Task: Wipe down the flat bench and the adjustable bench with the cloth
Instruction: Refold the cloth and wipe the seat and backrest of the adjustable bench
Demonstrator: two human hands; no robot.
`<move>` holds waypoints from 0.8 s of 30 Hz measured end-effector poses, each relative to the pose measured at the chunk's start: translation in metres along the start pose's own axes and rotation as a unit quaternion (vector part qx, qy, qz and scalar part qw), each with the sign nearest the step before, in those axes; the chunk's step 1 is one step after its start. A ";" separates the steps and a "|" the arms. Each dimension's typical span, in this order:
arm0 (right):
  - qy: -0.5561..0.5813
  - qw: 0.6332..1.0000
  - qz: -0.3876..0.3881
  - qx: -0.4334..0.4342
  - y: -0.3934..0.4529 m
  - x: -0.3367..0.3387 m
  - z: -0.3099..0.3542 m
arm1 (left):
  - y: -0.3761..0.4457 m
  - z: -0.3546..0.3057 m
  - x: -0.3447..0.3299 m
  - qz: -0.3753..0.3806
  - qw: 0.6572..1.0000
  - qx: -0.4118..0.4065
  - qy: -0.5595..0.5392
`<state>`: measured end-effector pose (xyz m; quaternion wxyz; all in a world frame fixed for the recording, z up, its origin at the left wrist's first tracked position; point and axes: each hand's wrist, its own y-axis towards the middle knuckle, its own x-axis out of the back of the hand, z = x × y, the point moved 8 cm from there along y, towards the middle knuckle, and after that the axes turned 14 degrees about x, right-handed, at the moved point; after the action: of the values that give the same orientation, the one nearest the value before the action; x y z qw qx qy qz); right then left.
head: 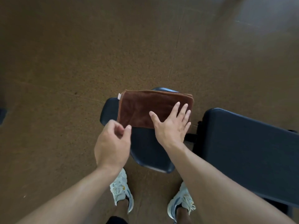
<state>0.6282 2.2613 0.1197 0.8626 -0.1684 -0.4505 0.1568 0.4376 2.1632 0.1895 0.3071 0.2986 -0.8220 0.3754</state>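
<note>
A folded brown cloth (142, 108) lies flat across the far part of the dark seat pad (148, 147) of the adjustable bench. My right hand (171, 125) is spread flat, palm down, on the cloth's near right corner. My left hand (113, 143) hovers at the cloth's near left corner with thumb and fingers curled close together, holding nothing that I can see. The bench's long dark back pad (246, 151) stretches away to the right.
Speckled brown rubber floor (80, 62) surrounds the bench. My two light sneakers (122, 189) stand just in front of the seat pad. A black frame joint (193, 135) sits between seat and back pad. A dark object (2, 115) shows at the left edge.
</note>
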 end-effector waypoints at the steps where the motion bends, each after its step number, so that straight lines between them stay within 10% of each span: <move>1: -0.023 1.000 -0.015 -0.008 0.003 -0.006 -0.001 | 0.006 -0.012 -0.003 0.006 0.997 -0.068 0.025; 9: -0.135 0.987 -0.077 -0.049 0.031 -0.008 -0.006 | 0.074 -0.058 -0.105 0.161 0.903 -0.198 0.346; 24: -0.135 0.988 0.041 0.062 0.118 0.037 0.005 | 0.116 -0.112 -0.135 0.204 0.904 -0.172 0.334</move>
<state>0.6303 2.3829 0.0982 0.7957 -0.1102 -0.5445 0.2414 0.4702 2.3506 0.1003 0.5270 -0.0764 -0.7660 0.3602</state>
